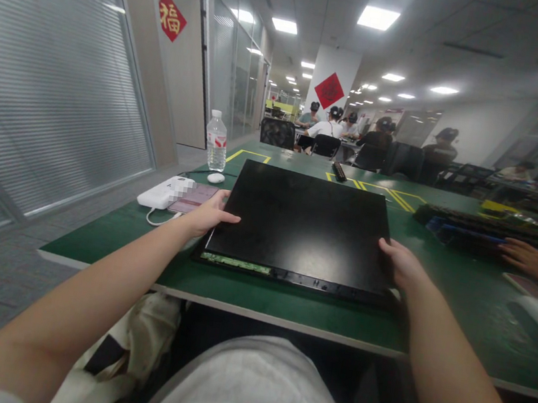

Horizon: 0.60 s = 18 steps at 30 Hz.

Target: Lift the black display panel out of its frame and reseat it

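Note:
A black flat display panel [301,223] is held between my two hands over the green table. Along its near edge a strip of green circuit board [237,264] shows at the left, beside a dark frame. My left hand [211,216] grips the panel's left edge, thumb lying on its face and fingers behind. On the opposite edge, my right hand [404,263] has its thumb at the rim, with the other fingers mostly hidden. The far side of the panel looks raised. Whether the near edge touches the table I cannot tell.
Left on the green table [102,237] are a water bottle [216,143], a small white case [216,179], a white power bank [162,192] with a cable and a phone [193,198]. Farther back lies a dark strip [339,171]. Another person's hand [535,261] reaches in at right, near dark parts [477,229].

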Available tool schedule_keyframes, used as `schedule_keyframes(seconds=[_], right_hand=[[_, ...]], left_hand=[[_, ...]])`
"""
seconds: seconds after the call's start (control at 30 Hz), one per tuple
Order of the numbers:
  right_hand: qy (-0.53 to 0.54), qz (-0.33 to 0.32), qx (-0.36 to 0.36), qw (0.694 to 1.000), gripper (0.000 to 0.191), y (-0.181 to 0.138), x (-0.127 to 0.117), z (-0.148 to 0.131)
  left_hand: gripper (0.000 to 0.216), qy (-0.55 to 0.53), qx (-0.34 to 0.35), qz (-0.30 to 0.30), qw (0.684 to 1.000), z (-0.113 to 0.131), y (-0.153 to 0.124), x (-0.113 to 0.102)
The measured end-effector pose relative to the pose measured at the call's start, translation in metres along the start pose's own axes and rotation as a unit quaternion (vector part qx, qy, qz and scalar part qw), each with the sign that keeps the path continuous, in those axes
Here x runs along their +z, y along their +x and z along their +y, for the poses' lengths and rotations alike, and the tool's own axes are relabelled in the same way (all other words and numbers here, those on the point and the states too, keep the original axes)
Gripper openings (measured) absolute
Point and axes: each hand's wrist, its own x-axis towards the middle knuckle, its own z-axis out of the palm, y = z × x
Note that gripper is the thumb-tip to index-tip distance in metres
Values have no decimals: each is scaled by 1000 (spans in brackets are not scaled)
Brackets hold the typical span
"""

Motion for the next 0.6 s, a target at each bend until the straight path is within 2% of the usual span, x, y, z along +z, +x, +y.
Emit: schedule_keyframes(seconds=[0.6], right_hand=[[-4, -4, -6, 1000, 10, 1, 0, 2]], left_hand=[[67, 11, 3, 2, 1000, -2, 3, -3]])
